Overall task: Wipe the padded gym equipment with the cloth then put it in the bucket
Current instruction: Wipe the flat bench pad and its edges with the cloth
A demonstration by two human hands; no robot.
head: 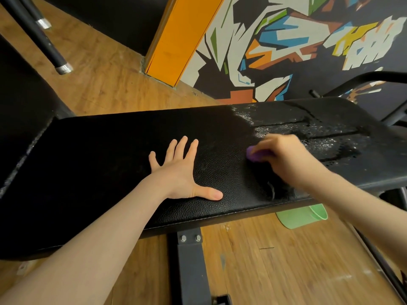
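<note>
A black padded gym bench (110, 155) stretches across the view. My left hand (180, 172) lies flat on its middle, fingers spread. My right hand (284, 157), blurred by motion, grips a small purple cloth (252, 154) and holds it against the pad to the right of centre. Only a bit of the cloth shows past the fingers. The pad's right part (319, 133) glistens with wet streaks and droplets. A green bucket (304, 215) stands on the floor under the bench's near right edge, mostly hidden by the pad and my right forearm.
The bench's dark steel support post (189, 267) runs down to the wooden floor (275, 260). Another black pad (19, 102) sits at the left. Black metal legs (39, 40) stand at the upper left. An orange pillar (176, 38) and a painted wall (286, 40) lie behind.
</note>
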